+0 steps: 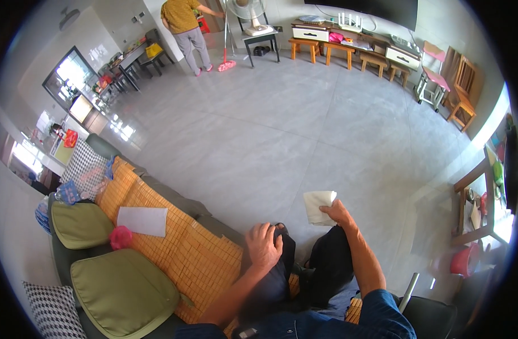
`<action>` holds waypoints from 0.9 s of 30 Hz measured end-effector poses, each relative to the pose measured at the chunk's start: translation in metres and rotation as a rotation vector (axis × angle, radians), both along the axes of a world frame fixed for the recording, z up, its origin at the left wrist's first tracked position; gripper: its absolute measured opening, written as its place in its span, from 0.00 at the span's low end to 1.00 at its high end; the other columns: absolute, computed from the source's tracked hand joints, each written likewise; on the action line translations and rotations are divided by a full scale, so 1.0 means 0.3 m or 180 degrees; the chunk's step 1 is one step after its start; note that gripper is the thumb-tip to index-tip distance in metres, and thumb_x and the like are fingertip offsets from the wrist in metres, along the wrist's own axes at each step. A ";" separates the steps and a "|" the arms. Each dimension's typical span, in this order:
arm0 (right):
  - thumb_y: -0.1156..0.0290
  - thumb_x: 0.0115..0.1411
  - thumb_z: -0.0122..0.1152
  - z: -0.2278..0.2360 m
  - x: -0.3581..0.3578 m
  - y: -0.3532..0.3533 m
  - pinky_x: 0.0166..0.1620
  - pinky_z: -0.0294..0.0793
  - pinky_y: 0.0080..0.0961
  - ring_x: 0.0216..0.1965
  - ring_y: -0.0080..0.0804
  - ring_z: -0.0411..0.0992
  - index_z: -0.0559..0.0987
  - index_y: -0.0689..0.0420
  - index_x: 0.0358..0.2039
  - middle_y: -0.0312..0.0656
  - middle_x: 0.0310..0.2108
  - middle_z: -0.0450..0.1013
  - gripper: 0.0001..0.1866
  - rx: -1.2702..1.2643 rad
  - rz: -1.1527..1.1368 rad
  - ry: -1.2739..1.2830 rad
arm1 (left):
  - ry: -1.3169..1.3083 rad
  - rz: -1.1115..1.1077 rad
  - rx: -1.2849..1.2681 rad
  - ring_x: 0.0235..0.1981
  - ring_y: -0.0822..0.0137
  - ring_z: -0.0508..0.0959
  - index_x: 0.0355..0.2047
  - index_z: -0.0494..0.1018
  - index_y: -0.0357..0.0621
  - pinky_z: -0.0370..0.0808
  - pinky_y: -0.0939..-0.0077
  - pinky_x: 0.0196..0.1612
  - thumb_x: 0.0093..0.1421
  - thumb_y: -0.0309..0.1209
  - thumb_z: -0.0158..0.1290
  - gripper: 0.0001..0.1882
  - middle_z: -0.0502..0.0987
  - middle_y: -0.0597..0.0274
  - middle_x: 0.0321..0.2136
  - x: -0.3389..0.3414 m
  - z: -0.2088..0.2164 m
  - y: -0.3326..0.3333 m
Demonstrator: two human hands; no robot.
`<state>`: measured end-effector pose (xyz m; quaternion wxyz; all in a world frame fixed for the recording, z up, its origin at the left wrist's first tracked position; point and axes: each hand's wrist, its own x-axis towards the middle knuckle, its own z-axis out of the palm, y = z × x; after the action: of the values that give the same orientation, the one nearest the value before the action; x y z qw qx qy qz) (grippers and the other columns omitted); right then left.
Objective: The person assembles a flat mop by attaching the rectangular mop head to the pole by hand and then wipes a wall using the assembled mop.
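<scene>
I sit on a sofa with a bamboo mat [196,247] spread over its seat. My left hand [264,247] lies on my left knee, its fingers bent over the dark trousers and holding nothing. Near my right knee, my right hand [338,213] is closed on a folded cream-white cloth [318,207], thumb on top. The cloth hangs out to the left of the hand, above the grey floor. To my left, a flat pale rectangular piece [142,221] lies on the mat beside a bright pink bundle [121,238].
Green cushions [125,291] and checked pillows [53,311] line the sofa. Across the tiled floor [259,130], a person [185,34] holds a pink mop [226,65] beside a fan [253,17]. A wooden table [472,179] and red bucket [466,260] stand at right.
</scene>
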<state>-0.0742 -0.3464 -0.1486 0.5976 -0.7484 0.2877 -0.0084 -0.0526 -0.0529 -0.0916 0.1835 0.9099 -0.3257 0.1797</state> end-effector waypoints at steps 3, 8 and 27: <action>0.73 0.55 0.65 -0.013 0.007 -0.005 0.44 0.77 0.34 0.39 0.33 0.78 0.79 0.69 0.48 0.48 0.38 0.80 0.20 0.0029 0.0099 0.0167 | 0.0006 0.0031 0.0028 0.55 0.53 0.69 0.42 0.78 0.39 0.64 0.47 0.58 0.53 0.37 0.60 0.19 0.72 0.58 0.49 -0.001 -0.002 0.004; 0.72 0.54 0.66 -0.015 0.012 0.002 0.44 0.77 0.33 0.39 0.32 0.78 0.79 0.69 0.47 0.47 0.38 0.80 0.21 0.0149 0.0063 0.0087 | 0.0007 0.0054 0.0050 0.55 0.53 0.69 0.42 0.78 0.39 0.64 0.46 0.58 0.53 0.37 0.61 0.19 0.72 0.58 0.49 0.002 0.002 0.007; 0.70 0.54 0.65 0.023 0.016 0.012 0.44 0.77 0.36 0.39 0.37 0.79 0.79 0.69 0.47 0.51 0.38 0.80 0.22 -0.0080 0.0112 0.0328 | -0.0052 -0.0012 -0.0022 0.54 0.52 0.70 0.41 0.78 0.38 0.65 0.47 0.56 0.52 0.35 0.61 0.18 0.74 0.58 0.48 0.005 0.007 0.004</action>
<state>-0.0695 -0.3428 -0.1415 0.5726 -0.7602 0.3048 0.0370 -0.0512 -0.0518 -0.0895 0.1843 0.9072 -0.3283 0.1879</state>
